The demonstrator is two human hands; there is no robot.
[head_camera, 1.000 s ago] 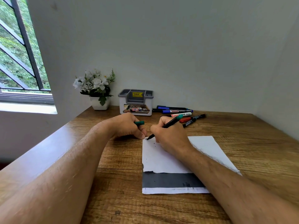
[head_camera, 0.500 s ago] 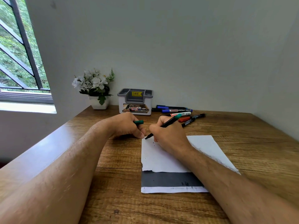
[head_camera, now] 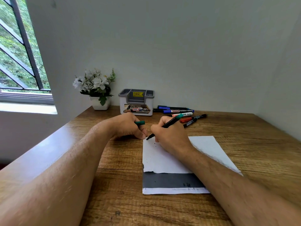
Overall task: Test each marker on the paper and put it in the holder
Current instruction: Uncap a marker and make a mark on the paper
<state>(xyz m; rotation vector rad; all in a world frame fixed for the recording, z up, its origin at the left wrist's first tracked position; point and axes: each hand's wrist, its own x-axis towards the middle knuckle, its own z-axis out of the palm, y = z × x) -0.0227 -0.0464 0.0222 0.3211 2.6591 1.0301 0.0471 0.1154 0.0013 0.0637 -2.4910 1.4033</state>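
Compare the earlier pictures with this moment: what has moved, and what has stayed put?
The right hand has slid the black marker with the green end slightly left, so its tip sits at the white paper's top-left corner. Unchanged: the left hand grips the green cap; the loose markers lie beside the grey holder.

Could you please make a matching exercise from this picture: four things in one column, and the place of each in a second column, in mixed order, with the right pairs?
Things:
1. green cap
2. black marker
3. holder
4. flower pot

Places:
A. at the back of the table, against the wall, beside the loose markers
B. in the right hand, tip at the paper
C. in the left hand
D. in the corner near the window

Pairs: 1-C, 2-B, 3-A, 4-D
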